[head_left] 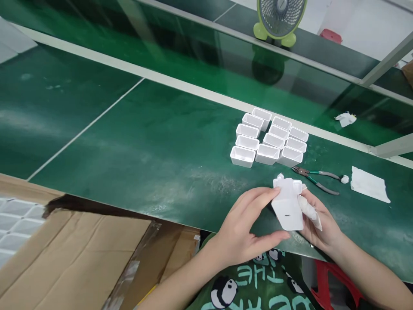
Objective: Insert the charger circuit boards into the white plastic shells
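Between my two hands, above the near edge of the green bench, is a white plastic part (288,206) with a small dark slot and moulded bits at its top. My left hand (247,224) grips its left side, the thumb below and the fingers at the upper edge. On the other side my right hand (319,219) supports the part and also has a crumpled white tissue (309,212) in it. The right fingers are partly hidden behind these. Just beyond lie pliers (318,176) with green-grey handles, jaws pointing left.
Several white open-topped plastic boxes (243,156) stand in rows toward the back rail. A white paper sheet (369,184) lies at right, near a small white wad (344,179). A green fan (282,19) stands on the shelf; cardboard boxes (74,254) are at lower left.
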Demonstrator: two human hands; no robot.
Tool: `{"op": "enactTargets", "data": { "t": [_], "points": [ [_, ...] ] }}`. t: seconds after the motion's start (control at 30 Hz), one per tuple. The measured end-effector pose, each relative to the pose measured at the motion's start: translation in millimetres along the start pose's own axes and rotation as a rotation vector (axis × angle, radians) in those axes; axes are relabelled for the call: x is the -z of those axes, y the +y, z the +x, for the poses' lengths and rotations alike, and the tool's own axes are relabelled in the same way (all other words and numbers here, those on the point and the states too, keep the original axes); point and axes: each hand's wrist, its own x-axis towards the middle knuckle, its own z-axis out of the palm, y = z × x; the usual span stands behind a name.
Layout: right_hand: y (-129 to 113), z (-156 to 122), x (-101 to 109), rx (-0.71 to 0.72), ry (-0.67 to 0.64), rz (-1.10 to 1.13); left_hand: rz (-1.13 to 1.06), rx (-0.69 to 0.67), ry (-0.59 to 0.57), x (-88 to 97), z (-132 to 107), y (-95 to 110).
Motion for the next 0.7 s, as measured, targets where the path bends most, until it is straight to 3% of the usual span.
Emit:
{"op": "enactTargets", "data": {
  "t": [0.13, 0.2, 0.3, 0.47, 0.7],
  "points": [
    [-4.9, -8.4, 12.1, 0.302, -0.089, -0.402, -0.058, 0.046, 0.054, 2.4, -2.0, -5.7],
    [-5.8, -11.3, 16.5, 0.377, -0.154, -0.559, -0.021, 0.056, 0.045, 2.3, -3.5, -6.1],
    [-4.4, -10.6, 17.5, 0.395, -0.126, -0.501, 0.009, -0.016, 0.017, 0.1, -6.8, -5.2],
    [0.6, -6.7, 12.3, 0.458, -0.064, -0.362, -0.001, -0.057, 0.082, -5.3, -13.4, -5.3],
    [11.8, -13.6, 17.3, 0.612, -0.004, -0.530, 0.011, -0.117, 0.159, -6.4, -13.4, 0.3]
  ]
}}
